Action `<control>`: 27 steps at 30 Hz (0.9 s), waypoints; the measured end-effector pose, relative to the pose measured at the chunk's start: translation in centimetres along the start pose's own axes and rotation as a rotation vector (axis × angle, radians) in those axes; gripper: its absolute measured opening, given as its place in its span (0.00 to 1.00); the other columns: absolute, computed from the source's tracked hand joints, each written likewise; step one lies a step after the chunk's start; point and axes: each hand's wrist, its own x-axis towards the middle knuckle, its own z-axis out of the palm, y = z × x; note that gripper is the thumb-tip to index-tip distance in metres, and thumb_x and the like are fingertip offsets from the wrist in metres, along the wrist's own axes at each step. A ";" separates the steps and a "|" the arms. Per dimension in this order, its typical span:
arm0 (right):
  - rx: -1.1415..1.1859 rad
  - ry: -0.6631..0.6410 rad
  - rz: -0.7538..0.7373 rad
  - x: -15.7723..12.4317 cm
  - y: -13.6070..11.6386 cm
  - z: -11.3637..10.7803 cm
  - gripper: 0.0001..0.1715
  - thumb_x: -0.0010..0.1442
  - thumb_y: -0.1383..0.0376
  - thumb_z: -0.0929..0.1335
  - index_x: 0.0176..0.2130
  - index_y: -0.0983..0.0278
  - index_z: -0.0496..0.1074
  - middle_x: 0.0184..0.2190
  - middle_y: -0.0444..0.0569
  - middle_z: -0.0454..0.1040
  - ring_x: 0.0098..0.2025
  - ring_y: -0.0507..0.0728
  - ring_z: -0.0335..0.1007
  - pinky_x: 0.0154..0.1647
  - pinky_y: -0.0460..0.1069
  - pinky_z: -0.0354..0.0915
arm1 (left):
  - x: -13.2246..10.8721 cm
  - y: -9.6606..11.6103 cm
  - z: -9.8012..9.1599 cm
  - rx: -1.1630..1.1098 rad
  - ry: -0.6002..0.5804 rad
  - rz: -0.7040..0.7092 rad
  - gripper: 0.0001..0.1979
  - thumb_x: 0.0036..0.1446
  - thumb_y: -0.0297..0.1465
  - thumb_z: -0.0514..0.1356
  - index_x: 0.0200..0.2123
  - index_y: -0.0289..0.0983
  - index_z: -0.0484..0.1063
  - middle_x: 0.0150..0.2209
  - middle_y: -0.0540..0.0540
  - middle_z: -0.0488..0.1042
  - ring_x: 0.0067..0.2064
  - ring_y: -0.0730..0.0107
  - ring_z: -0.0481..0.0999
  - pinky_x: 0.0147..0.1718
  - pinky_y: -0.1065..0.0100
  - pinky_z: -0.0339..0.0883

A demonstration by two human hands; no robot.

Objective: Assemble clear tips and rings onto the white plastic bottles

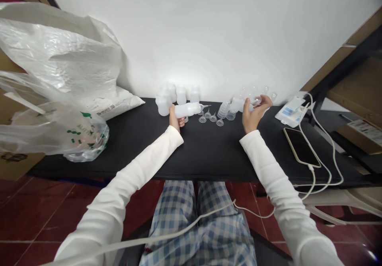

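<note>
My left hand point(175, 119) is closed around a white plastic squeeze bottle point(188, 109) held on its side, its nozzle tip pointing right. My right hand point(253, 112) curls over a small clear plastic part point(255, 101) near the back of the black table point(209, 150). Between the hands lie several small clear funnel-like caps point(212, 118) and a stack of clear cups point(223, 110). Upright white bottles point(181, 94) stand against the wall behind my left hand.
Large plastic bags point(53, 98) fill the table's left end. A phone point(301, 146) on a white charging cable point(328, 154) lies at right, beside a white packet point(291, 111). A shelf frame point(352, 67) stands at far right.
</note>
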 end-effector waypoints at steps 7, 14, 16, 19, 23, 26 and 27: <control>-0.135 -0.306 -0.038 0.6 0.8 -0.9 0.33 0.70 0.46 0.58 0.62 0.64 0.63 0.48 0.59 0.69 0.48 0.64 0.69 0.54 0.63 0.67 | 0.0 -0.2 0.1 0.012 0.008 0.021 0.29 0.60 0.58 0.49 0.26 0.38 0.63 0.13 0.55 0.56 0.12 0.81 0.50 0.11 0.75 0.42; -0.367 -0.925 -0.094 -1.3 2.5 -0.1 0.39 0.65 0.52 0.64 0.68 0.67 0.58 0.43 0.62 0.73 0.44 0.69 0.68 0.50 0.64 0.66 | -0.1 -0.2 0.3 0.027 0.020 -0.003 0.28 0.63 0.55 0.47 0.26 0.37 0.64 0.13 0.55 0.55 0.12 0.82 0.48 0.11 0.76 0.39; -0.409 -0.896 -0.108 -1.5 2.3 -0.1 0.42 0.62 0.54 0.66 0.69 0.67 0.57 0.47 0.64 0.71 0.46 0.70 0.67 0.49 0.64 0.65 | -0.2 -0.1 0.3 0.031 0.018 -0.003 0.28 0.63 0.55 0.47 0.26 0.37 0.65 0.13 0.55 0.55 0.12 0.82 0.49 0.11 0.76 0.40; -0.435 -0.755 -0.125 -1.3 1.3 -0.4 0.41 0.60 0.58 0.66 0.68 0.66 0.58 0.55 0.65 0.67 0.50 0.72 0.66 0.50 0.66 0.64 | -0.3 0.0 0.4 0.037 0.011 0.006 0.28 0.62 0.56 0.49 0.27 0.37 0.65 0.13 0.55 0.56 0.12 0.81 0.50 0.11 0.76 0.40; -0.237 -0.514 -0.140 -0.9 -1.0 -0.6 0.29 0.64 0.62 0.60 0.62 0.66 0.61 0.52 0.61 0.68 0.49 0.66 0.66 0.53 0.64 0.64 | -0.3 -0.3 0.5 0.071 -0.026 0.030 0.29 0.61 0.58 0.50 0.27 0.37 0.65 0.13 0.55 0.57 0.12 0.82 0.50 0.11 0.76 0.41; -0.013 -0.498 -0.177 -1.4 -3.1 -0.6 0.22 0.70 0.60 0.55 0.55 0.64 0.66 0.43 0.56 0.72 0.44 0.62 0.69 0.51 0.60 0.65 | -0.4 -0.7 0.6 0.130 -0.027 0.070 0.29 0.59 0.59 0.53 0.28 0.38 0.64 0.13 0.56 0.57 0.12 0.82 0.50 0.12 0.76 0.40; 0.054 -0.566 -0.228 -1.8 -3.8 -0.4 0.22 0.72 0.58 0.54 0.53 0.64 0.67 0.42 0.55 0.72 0.44 0.62 0.69 0.51 0.59 0.65 | -0.5 -0.8 0.6 0.157 -0.035 0.094 0.28 0.58 0.59 0.54 0.29 0.38 0.64 0.13 0.56 0.58 0.12 0.82 0.51 0.12 0.76 0.40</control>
